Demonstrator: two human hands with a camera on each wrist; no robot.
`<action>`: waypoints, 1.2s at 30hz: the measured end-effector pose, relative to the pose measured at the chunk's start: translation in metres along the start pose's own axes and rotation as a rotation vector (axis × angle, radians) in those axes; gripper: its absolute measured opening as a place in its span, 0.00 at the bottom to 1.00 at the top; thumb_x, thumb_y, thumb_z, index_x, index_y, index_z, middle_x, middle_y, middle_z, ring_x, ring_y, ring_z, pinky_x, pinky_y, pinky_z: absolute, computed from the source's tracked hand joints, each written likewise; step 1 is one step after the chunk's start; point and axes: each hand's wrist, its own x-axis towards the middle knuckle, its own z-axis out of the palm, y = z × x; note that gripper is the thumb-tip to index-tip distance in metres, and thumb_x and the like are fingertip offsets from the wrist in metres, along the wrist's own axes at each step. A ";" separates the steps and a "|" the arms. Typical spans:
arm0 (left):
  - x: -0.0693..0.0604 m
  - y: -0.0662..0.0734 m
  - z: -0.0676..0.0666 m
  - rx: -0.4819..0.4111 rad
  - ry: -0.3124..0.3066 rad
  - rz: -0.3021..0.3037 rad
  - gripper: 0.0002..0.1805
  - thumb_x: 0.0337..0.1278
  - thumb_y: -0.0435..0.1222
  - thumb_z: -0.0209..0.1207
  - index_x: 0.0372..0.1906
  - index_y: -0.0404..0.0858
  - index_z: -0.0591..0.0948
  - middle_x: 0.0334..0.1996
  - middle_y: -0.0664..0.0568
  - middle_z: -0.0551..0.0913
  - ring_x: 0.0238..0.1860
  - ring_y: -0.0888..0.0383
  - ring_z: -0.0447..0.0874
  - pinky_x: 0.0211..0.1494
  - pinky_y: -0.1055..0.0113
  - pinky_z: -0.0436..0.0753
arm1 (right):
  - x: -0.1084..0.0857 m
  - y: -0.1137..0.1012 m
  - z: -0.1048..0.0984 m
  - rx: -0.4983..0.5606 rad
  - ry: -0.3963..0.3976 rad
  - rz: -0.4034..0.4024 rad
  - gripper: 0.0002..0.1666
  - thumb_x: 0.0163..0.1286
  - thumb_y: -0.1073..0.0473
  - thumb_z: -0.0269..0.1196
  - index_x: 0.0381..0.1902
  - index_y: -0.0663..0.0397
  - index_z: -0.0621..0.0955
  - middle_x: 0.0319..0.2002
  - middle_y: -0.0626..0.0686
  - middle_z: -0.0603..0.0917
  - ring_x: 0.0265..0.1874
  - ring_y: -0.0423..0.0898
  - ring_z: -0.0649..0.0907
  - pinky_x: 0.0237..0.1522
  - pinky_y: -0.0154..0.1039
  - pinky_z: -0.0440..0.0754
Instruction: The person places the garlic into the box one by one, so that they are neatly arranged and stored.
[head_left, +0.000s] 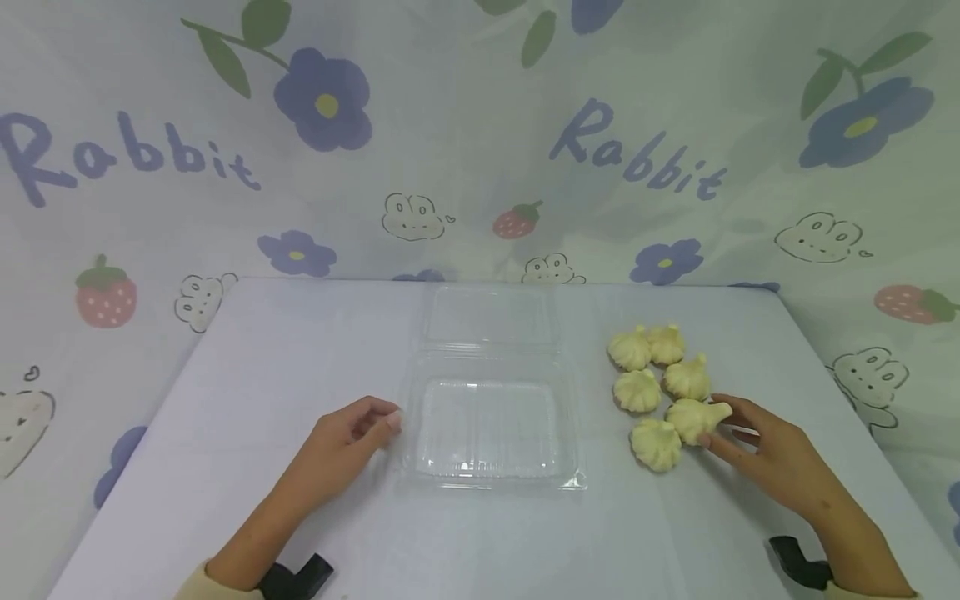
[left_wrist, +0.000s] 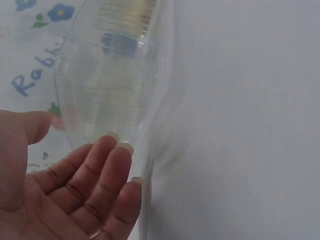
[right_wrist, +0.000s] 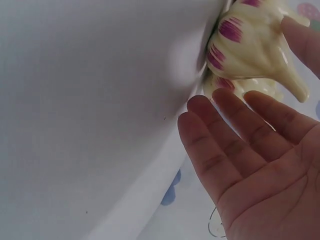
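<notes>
A clear plastic clamshell box (head_left: 487,429) lies opened flat in the middle of the table, its lid (head_left: 491,317) toward the back wall. My left hand (head_left: 341,450) is at the box's left edge, fingers loosely bent; in the left wrist view the fingertips are close to its clear wall (left_wrist: 100,90), and contact is hard to tell. To the right of the box sit several garlic bulbs (head_left: 637,392). My right hand (head_left: 783,458) spreads thumb and fingers around the nearest right garlic bulb (head_left: 692,419). In the right wrist view that bulb (right_wrist: 255,45) shows purple streaks, and the fingers are extended, not gripping.
The white table (head_left: 300,350) ends at a patterned cloth backdrop (head_left: 465,150) with flowers and rabbits. Black straps or mounts (head_left: 296,579) are on both wrists. Garlic bulbs stand close together, some touching.
</notes>
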 end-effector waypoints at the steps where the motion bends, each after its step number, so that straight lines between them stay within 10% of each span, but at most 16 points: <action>1: 0.000 0.000 0.001 -0.016 -0.007 -0.011 0.23 0.76 0.57 0.57 0.56 0.43 0.84 0.40 0.57 0.87 0.40 0.60 0.86 0.43 0.63 0.83 | 0.000 0.000 0.001 -0.002 -0.002 0.005 0.41 0.73 0.45 0.70 0.72 0.64 0.71 0.58 0.72 0.81 0.55 0.72 0.83 0.48 0.56 0.85; 14: 0.000 -0.001 0.009 -0.077 -0.021 -0.074 0.18 0.75 0.54 0.60 0.45 0.42 0.84 0.32 0.53 0.84 0.36 0.55 0.80 0.38 0.64 0.78 | -0.001 -0.004 0.006 -0.015 -0.016 0.037 0.39 0.71 0.47 0.72 0.69 0.63 0.73 0.62 0.76 0.78 0.55 0.75 0.82 0.47 0.61 0.84; 36: 0.004 -0.007 0.010 -0.172 -0.070 0.006 0.18 0.77 0.50 0.59 0.40 0.38 0.80 0.31 0.49 0.82 0.34 0.53 0.78 0.36 0.65 0.75 | 0.007 -0.003 0.008 -0.112 -0.057 0.042 0.43 0.71 0.44 0.71 0.68 0.72 0.72 0.59 0.75 0.79 0.55 0.78 0.79 0.50 0.71 0.78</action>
